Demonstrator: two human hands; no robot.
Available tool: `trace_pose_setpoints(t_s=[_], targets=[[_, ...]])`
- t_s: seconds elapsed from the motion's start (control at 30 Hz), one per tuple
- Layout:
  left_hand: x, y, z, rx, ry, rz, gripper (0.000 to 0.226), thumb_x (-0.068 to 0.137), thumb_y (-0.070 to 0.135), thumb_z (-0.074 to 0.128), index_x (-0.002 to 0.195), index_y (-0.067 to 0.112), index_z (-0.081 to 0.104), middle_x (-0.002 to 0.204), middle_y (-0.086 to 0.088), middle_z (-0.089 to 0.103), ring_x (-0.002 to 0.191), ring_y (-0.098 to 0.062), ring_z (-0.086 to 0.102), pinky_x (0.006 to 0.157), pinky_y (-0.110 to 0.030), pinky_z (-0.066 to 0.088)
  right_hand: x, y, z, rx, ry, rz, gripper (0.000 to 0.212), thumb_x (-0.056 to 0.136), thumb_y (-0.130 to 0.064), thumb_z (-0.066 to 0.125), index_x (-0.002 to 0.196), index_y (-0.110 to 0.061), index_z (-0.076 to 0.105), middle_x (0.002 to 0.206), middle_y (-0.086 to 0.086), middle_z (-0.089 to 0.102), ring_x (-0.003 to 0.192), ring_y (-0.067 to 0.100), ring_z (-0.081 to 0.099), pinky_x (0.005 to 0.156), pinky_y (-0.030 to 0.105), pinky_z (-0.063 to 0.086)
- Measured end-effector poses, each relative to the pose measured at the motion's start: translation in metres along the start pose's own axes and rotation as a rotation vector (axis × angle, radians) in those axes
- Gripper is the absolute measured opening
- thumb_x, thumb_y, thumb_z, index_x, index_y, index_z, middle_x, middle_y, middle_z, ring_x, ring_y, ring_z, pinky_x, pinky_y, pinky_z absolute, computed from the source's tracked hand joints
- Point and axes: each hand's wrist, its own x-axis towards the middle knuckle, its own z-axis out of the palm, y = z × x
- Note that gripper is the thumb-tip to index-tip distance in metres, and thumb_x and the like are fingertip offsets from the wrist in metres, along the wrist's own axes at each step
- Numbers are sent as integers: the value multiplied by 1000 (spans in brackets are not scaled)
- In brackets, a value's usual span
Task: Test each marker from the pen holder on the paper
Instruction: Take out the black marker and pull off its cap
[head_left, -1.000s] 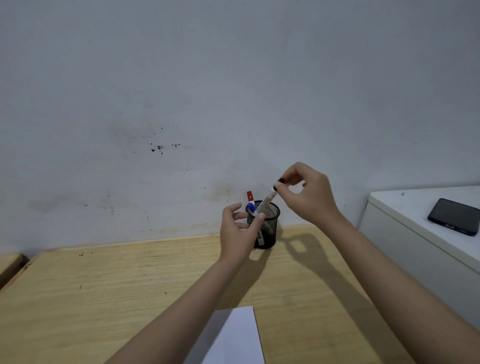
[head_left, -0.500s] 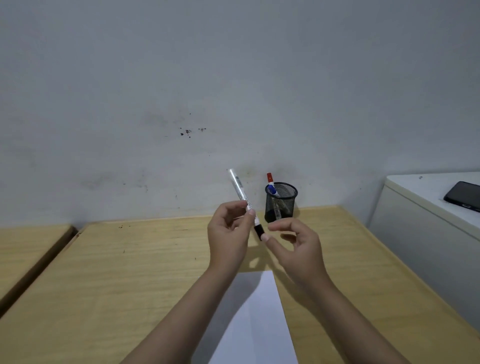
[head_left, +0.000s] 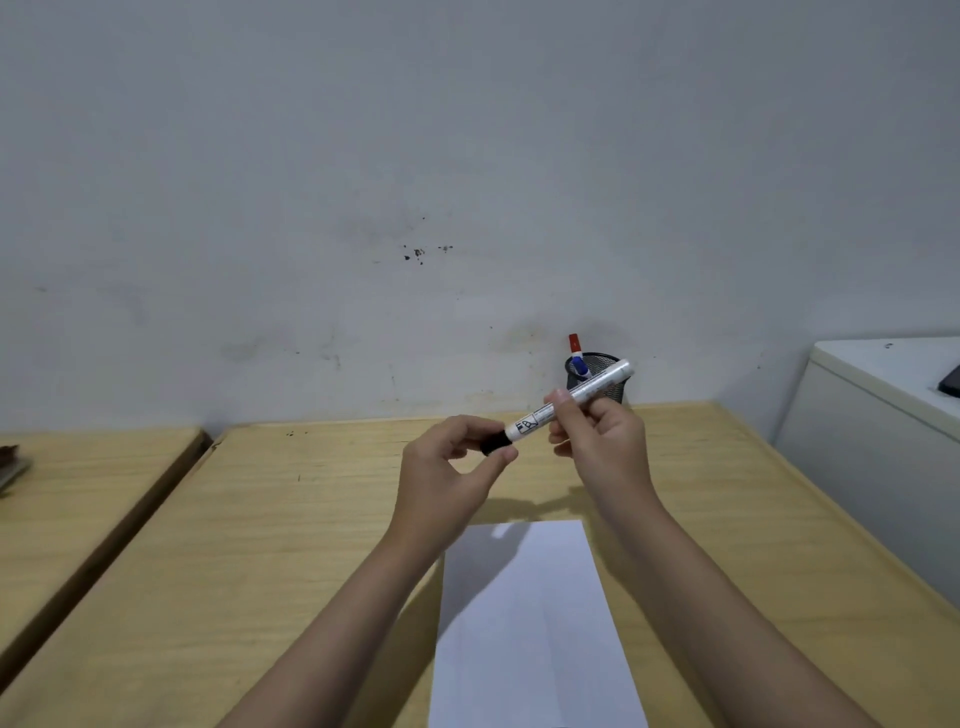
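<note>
Right hand (head_left: 597, 441) is gripping the white marker (head_left: 571, 399) barrel above the paper (head_left: 535, 634); left hand (head_left: 452, 467) is pinching its black cap (head_left: 493, 442). Barrel print is showing, unreadable. Pen holder (head_left: 602, 382) is holding red-capped and blue-capped markers by the wall.

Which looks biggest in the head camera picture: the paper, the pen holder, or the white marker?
1. Paper, though it lies nearest the camera.
2. White marker.
3. Mesh pen holder, partly hidden and farther away, so unsure.

head-worn view, facing forward and down, close over table (head_left: 270, 519)
</note>
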Motion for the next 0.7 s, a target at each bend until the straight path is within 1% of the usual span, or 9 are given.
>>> trace_pose_setpoints(t_s=[0.1, 0.17, 0.23, 0.33, 0.43, 0.5, 0.53, 0.63, 0.7], targets=[[1, 1, -6, -6, 28, -1, 16, 69, 11, 78, 84, 14, 73, 82, 2, 75, 75, -7, 68, 78, -25, 53, -4, 1, 3, 41, -24, 21, 22, 87, -26, 63, 80, -5, 65, 59, 0, 59, 52, 3, 56, 55, 22, 50], [1, 2, -7, -8, 30, 19, 15, 70, 11, 78, 84, 12, 73, 81, 0, 75, 75, -10, 68, 77, -24, 54, -7, 3, 6, 58, -75, 51, 23, 87, -27, 63, 83, -5, 65, 58, -3, 61, 54, 6, 57, 54, 21, 50], [1, 3, -7, 8, 16, 42, 12, 71, 11, 76, 83, 12, 73, 80, 1, 75, 74, -9, 68, 74, -22, 53, -9, 5, 9, 37, -131, 51, 23, 87, -28, 62, 79, -7, 66, 53, -7, 62, 53, 7, 57, 54, 21, 49], [1, 4, -7, -10, -21, 22, 10, 73, 8, 74, 79, 16, 73, 76, 6, 74, 68, -5, 66, 71, -20, 52, -8, 8, 8, 37, -167, -1, 21, 88, -23, 60, 74, -8, 65, 47, -6, 62, 49, 6, 55, 54, 21, 49], [4, 5, -8, -85, -60, -62, 11, 73, 6, 74, 73, 17, 73, 72, 2, 74, 67, -10, 65, 71, -27, 53, -8, 9, 8, 74, -183, -37, 19, 89, -18, 58, 75, -7, 63, 47, -6, 62, 48, 4, 54, 52, 19, 49], [7, 7, -8, -146, -78, -108, 18, 73, 4, 74, 68, 21, 73, 68, 1, 73, 69, -17, 65, 72, -35, 54, -8, 10, 8, 105, -184, -55, 19, 89, -18, 57, 75, -8, 63, 49, -7, 64, 50, 4, 54, 54, 19, 49], [8, 8, -9, -174, -92, -124, 21, 73, 2, 73, 66, 22, 73, 65, 3, 73, 68, -18, 65, 72, -36, 54, -7, 11, 7, 117, -183, -66, 19, 90, -18, 56, 75, -9, 63, 51, -7, 64, 51, 5, 54, 55, 19, 50], [13, 9, -10, -234, -151, -156, 20, 75, -2, 69, 68, 16, 72, 60, 5, 72, 64, -13, 64, 67, -24, 55, -8, 14, 7, 136, -194, -107, 17, 90, -17, 55, 77, -10, 63, 57, -6, 65, 55, 5, 55, 58, 21, 50], [15, 6, -13, -273, -200, -192, 14, 79, -2, 65, 72, 9, 71, 62, 2, 72, 64, -16, 64, 66, -23, 55, -8, 17, 7, 126, -195, -146, 15, 91, -16, 54, 81, -8, 62, 64, -4, 64, 56, 6, 54, 59, 20, 50]])
